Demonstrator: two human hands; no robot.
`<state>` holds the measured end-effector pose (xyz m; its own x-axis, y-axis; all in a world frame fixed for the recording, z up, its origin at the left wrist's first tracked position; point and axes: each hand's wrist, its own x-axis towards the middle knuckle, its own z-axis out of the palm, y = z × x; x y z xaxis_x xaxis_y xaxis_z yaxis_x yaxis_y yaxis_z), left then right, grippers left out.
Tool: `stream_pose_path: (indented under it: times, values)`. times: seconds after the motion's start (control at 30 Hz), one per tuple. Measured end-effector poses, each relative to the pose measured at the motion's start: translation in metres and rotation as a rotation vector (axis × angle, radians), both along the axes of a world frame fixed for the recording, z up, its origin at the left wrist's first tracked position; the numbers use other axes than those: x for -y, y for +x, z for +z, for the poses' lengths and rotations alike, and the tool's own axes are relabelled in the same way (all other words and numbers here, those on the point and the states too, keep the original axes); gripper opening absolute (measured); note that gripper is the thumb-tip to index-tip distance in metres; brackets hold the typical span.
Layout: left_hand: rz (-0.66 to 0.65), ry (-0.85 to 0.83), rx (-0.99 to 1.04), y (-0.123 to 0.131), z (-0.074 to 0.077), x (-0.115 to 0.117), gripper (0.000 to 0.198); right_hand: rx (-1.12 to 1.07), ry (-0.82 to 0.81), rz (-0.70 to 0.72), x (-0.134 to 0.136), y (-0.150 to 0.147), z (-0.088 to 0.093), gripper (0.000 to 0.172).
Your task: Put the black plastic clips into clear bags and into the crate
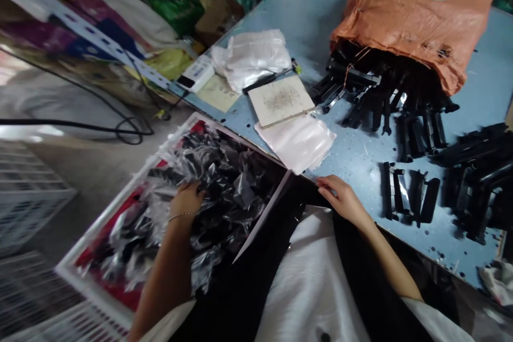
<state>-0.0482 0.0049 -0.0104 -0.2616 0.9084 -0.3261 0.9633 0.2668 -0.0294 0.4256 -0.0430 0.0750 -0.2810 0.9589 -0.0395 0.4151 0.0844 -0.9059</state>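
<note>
My left hand (187, 200) reaches into a white plastic crate (132, 192) at the left. It rests among black parts in clear plastic bags (228, 187), its fingers curled down and partly hidden, so its hold cannot be made out. My right hand (340, 197) lies at the table's near edge with fingers loosely stretched and nothing held. Just beyond it is a stack of clear plastic bags (298, 141), partly under a flat pale block (281, 100). Loose black plastic parts (406, 192) lie on the table to the right.
An orange woven sack (417, 10) spills black parts onto the blue table (312, 0). More clear bags (254, 56), a dark pen-like tool (268, 81) and a white box (197, 72) lie at the table's left edge. White crates (32, 192) and a black cable (80, 124) are at far left.
</note>
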Motion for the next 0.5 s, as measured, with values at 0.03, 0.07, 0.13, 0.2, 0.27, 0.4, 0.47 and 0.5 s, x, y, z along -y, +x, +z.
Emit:
stream_pose_path:
  times: [0.03, 0.07, 0.13, 0.2, 0.27, 0.4, 0.47, 0.5]
  values:
    - [0.003, -0.03, -0.004, 0.002, 0.0, 0.002, 0.042, -0.003, -0.002, -0.004, 0.0, 0.0, -0.002, 0.029]
    - [0.012, -0.053, -0.011, 0.005, 0.0, 0.004, 0.046, -0.008, -0.006, -0.005, 0.0, 0.001, -0.002, 0.029]
    - [0.039, -0.063, -0.046, 0.018, -0.003, 0.008, 0.051, -0.006, -0.012, -0.017, 0.002, 0.007, -0.002, 0.028]
    - [0.078, -0.079, -0.03, 0.04, -0.012, 0.012, 0.051, 0.014, -0.022, -0.042, 0.004, 0.014, -0.001, 0.027]
    - [0.146, -0.133, 0.087, 0.066, -0.027, 0.014, 0.053, 0.035, -0.032, -0.071, 0.007, 0.019, 0.0, 0.027]
    - [0.255, -0.194, 0.314, 0.106, -0.067, 0.011, 0.046, 0.041, -0.055, -0.121, 0.013, 0.026, -0.001, 0.027]
    - [0.279, -0.174, 0.407, 0.115, -0.082, 0.008, 0.035, 0.031, -0.076, -0.141, 0.015, 0.028, -0.002, 0.027]
    - [0.291, -0.163, 0.463, 0.119, -0.088, 0.007, 0.032, 0.024, -0.086, -0.148, 0.016, 0.028, -0.003, 0.026]
